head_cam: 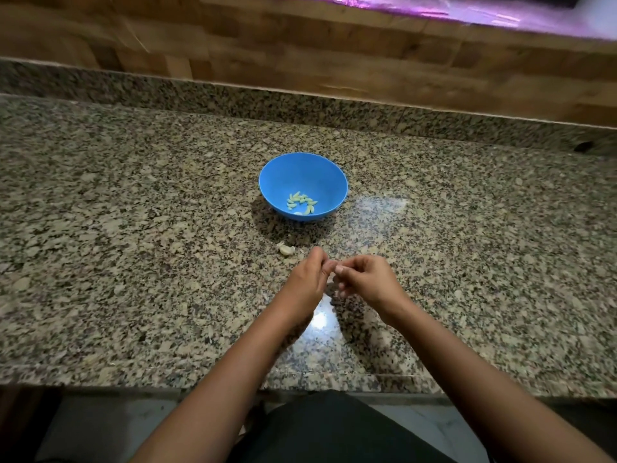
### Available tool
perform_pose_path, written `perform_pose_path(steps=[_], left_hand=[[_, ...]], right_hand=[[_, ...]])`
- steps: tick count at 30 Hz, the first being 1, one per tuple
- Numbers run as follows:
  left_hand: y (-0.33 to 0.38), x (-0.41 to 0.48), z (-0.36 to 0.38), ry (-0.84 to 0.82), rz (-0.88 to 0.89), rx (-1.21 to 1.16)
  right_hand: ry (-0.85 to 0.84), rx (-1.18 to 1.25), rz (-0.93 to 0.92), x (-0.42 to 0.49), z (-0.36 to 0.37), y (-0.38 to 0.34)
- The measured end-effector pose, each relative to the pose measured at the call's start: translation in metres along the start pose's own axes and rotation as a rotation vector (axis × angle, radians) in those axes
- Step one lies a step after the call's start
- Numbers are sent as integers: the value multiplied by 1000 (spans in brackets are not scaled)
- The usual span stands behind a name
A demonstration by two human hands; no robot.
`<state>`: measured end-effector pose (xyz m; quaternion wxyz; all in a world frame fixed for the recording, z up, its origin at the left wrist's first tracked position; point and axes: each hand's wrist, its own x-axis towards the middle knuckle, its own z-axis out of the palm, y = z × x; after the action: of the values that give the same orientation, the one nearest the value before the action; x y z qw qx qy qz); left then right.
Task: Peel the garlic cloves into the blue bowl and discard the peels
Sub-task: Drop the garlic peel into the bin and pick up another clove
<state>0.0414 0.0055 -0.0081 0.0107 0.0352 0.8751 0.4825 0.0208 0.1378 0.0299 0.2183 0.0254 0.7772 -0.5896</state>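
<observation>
You had already put a small heap of peeled garlic cloves [301,202] in the bottom of the blue bowl [329,182], so a good part of the work was done. Your two hands were together on the near side of the bowl, above the counter [133,228]. The left hand [305,282] and the right hand [367,279] both had curled fingers, and their fingertips met around something very small; I judged it was a clove in peeling, but it was too hidden to be sure. Between the bowl and your hands, a little to the left, a pale garlic piece [287,250] lay on the counter, probably not yet peeled. What remained, I think: finish this clove, peel that piece, then throw away the peels. No bin for them was visible.
</observation>
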Motion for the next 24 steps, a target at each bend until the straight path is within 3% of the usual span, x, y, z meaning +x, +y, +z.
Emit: perform_pose_path(steps=[4,8,11,15,17,18,22,24], left_hand=[[3,4,-2,11,10,11],[6,3,-4,-19,36,47],[12,5,-5,47,18,12],[21,14,-5,52,-146,-49],[19,14,-3,71,-117,-66],[17,13,-2,92,-85,-88],[9,11,-1,159,17,-68],[7,11,-1,185,63,-14]], right_hand=[[5,-243,-25,-1,-3,-6],[8,-331,-75,-4,-3,-10],[51,-354,-122,-2,1,-13],[175,-759,-462,-2,10,-11],[203,-836,-516,-1,14,-7],[202,-729,-431,1,14,-7],[71,135,75,5,14,-18],[46,276,148,5,15,-19]])
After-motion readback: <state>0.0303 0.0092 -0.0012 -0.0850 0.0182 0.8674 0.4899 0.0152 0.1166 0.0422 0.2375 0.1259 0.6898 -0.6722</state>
